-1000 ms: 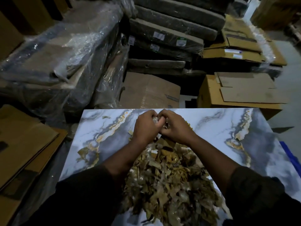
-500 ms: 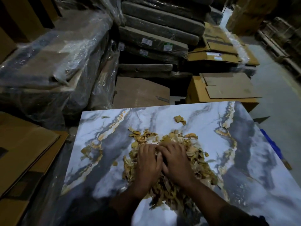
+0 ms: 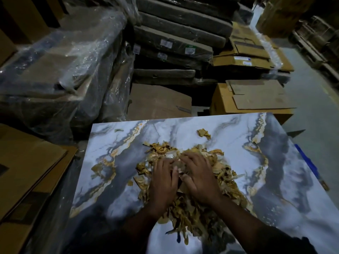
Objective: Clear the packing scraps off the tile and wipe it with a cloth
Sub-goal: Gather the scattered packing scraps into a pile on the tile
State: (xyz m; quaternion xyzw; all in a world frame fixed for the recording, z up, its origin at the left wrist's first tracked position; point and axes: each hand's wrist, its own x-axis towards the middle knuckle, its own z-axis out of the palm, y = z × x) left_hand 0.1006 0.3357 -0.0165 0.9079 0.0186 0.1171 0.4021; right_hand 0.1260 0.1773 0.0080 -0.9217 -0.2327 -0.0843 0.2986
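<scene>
Tile (image 3: 275,189): marbled slab, lying flat, near centre of scene.
Packing scraps (image 3: 185,208): brown heap on the tile's middle; one stray scrap (image 3: 203,133) lies apart at the far side.
Left hand (image 3: 163,182) and right hand (image 3: 200,178): side by side, palms down, fingers spread flat, pressing the heap, grasping nothing.
Cloth: none in view.
Risk: raking flat-handed likely scatters light pieces off the edges; grit dragged underneath could scratch the glaze.
</scene>
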